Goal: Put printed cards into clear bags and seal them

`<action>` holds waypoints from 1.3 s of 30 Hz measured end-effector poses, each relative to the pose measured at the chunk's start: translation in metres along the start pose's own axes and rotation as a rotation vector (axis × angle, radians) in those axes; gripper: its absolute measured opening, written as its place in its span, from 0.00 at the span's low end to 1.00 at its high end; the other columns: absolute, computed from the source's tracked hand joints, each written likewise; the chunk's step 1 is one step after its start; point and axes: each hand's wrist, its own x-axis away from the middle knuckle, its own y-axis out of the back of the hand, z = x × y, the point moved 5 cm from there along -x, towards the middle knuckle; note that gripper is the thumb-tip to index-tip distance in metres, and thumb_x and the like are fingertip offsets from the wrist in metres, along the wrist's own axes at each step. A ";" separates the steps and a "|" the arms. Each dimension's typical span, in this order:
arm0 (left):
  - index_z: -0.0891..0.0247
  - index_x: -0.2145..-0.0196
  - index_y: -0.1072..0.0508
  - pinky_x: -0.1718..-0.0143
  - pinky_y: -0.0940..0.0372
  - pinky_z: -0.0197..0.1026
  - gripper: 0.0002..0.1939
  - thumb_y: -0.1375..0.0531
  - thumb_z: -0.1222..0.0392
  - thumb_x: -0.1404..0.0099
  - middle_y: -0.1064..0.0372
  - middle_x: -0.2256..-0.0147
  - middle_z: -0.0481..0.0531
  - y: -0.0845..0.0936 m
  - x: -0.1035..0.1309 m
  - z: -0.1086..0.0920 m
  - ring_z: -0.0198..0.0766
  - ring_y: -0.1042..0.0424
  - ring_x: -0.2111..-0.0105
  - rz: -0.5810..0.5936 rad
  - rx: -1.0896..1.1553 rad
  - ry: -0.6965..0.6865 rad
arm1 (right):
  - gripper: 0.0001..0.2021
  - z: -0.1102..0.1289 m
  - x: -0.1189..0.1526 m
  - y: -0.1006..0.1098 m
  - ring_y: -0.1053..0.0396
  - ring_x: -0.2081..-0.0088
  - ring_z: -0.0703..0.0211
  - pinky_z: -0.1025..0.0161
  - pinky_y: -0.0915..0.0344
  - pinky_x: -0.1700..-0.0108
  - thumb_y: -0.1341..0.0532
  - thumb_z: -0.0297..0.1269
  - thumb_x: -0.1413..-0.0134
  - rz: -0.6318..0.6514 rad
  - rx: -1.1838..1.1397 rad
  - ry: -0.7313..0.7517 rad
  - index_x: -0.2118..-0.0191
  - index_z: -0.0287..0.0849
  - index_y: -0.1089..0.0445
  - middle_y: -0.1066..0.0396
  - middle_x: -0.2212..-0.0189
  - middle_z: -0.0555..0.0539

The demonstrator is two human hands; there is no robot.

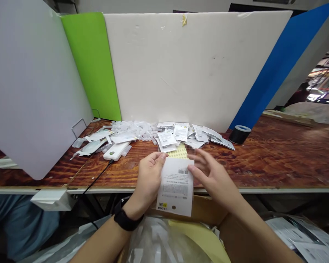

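Observation:
A white printed packet (176, 186) with a barcode and small text is held over the table's front edge, its print upside down to me. My left hand (150, 179), with a black watch on the wrist, pinches the packet's upper left corner between thumb and fingers. My right hand (211, 171) is at the packet's upper right edge, fingers apart and slightly blurred. Its thumb tip overlaps that edge; I cannot tell whether it presses there. Just behind the packet lies a yellow sheet of small round stickers (178, 151), partly covered.
Similar packets (181, 133) lie heaped behind my hands, beside a pile of small translucent plastic pieces (137, 129). A white power bank (116, 150) with a black cable sits left, a black tape roll (239, 134) right. Below is a cardboard box (205, 208) holding plastic bags. Upright panels (192, 69) enclose the back.

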 end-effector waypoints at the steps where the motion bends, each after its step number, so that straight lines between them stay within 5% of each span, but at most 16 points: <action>1: 0.67 0.71 0.28 0.77 0.38 0.34 0.14 0.36 0.52 0.46 0.30 0.77 0.49 -0.003 0.004 -0.002 0.33 0.33 0.78 0.028 0.013 0.016 | 0.29 -0.006 -0.002 -0.006 0.27 0.64 0.52 0.61 0.30 0.70 0.37 0.48 0.49 0.113 -0.138 -0.069 0.43 0.39 0.39 0.26 0.62 0.40; 3: 0.67 0.70 0.27 0.77 0.36 0.34 0.14 0.36 0.52 0.45 0.28 0.76 0.50 -0.007 0.012 -0.006 0.33 0.32 0.78 0.087 0.050 0.059 | 0.23 -0.009 -0.002 -0.013 0.27 0.70 0.56 0.63 0.31 0.72 0.37 0.47 0.49 0.271 -0.376 -0.146 0.51 0.39 0.30 0.24 0.70 0.44; 6: 0.67 0.66 0.27 0.74 0.34 0.35 0.13 0.36 0.54 0.43 0.26 0.75 0.52 -0.008 0.021 -0.011 0.35 0.29 0.76 0.180 0.104 0.119 | 0.14 -0.005 0.000 -0.009 0.28 0.73 0.60 0.66 0.32 0.72 0.32 0.43 0.54 0.287 -0.575 -0.163 0.64 0.38 0.23 0.23 0.73 0.45; 10: 0.60 0.55 0.29 0.66 0.32 0.39 0.15 0.38 0.59 0.40 0.24 0.69 0.52 -0.008 0.026 -0.014 0.38 0.26 0.70 0.369 0.171 0.124 | 0.13 0.002 0.003 0.002 0.26 0.72 0.61 0.69 0.31 0.70 0.31 0.37 0.55 0.252 -0.647 -0.111 0.60 0.47 0.22 0.22 0.73 0.47; 12: 0.57 0.57 0.27 0.65 0.33 0.37 0.12 0.38 0.61 0.39 0.24 0.68 0.50 -0.005 0.027 -0.014 0.36 0.26 0.68 0.423 0.157 0.064 | 0.10 0.005 0.003 0.005 0.27 0.74 0.63 0.70 0.32 0.72 0.31 0.34 0.56 0.275 -0.637 -0.016 0.64 0.48 0.21 0.22 0.74 0.48; 16: 0.60 0.71 0.22 0.68 0.37 0.31 0.05 0.39 0.62 0.39 0.26 0.71 0.48 0.004 0.029 -0.012 0.31 0.30 0.71 0.452 0.027 -0.041 | 0.04 0.010 0.002 0.009 0.29 0.78 0.64 0.72 0.36 0.77 0.33 0.32 0.53 0.378 -0.564 0.188 0.70 0.45 0.20 0.22 0.76 0.48; 23: 0.59 0.71 0.22 0.69 0.39 0.33 0.06 0.39 0.57 0.40 0.26 0.70 0.49 0.004 0.033 -0.016 0.33 0.31 0.72 0.513 0.016 0.001 | 0.08 0.012 0.004 0.015 0.31 0.79 0.65 0.70 0.37 0.77 0.38 0.30 0.48 0.494 -0.416 0.323 0.65 0.44 0.21 0.22 0.73 0.46; 31: 0.63 0.78 0.24 0.70 0.37 0.36 0.09 0.39 0.58 0.43 0.29 0.77 0.53 0.002 0.037 -0.023 0.38 0.32 0.74 0.477 0.072 -0.010 | 0.13 0.014 0.006 0.014 0.29 0.76 0.55 0.63 0.37 0.75 0.39 0.45 0.48 0.542 -0.454 0.246 0.70 0.42 0.20 0.23 0.74 0.43; 39: 0.62 0.74 0.27 0.73 0.36 0.32 0.05 0.35 0.68 0.45 0.27 0.75 0.49 -0.005 0.039 -0.019 0.32 0.30 0.75 0.482 0.142 0.110 | 0.06 0.001 0.003 0.016 0.32 0.80 0.61 0.67 0.37 0.79 0.32 0.35 0.55 0.414 -0.446 0.100 0.67 0.43 0.21 0.26 0.78 0.47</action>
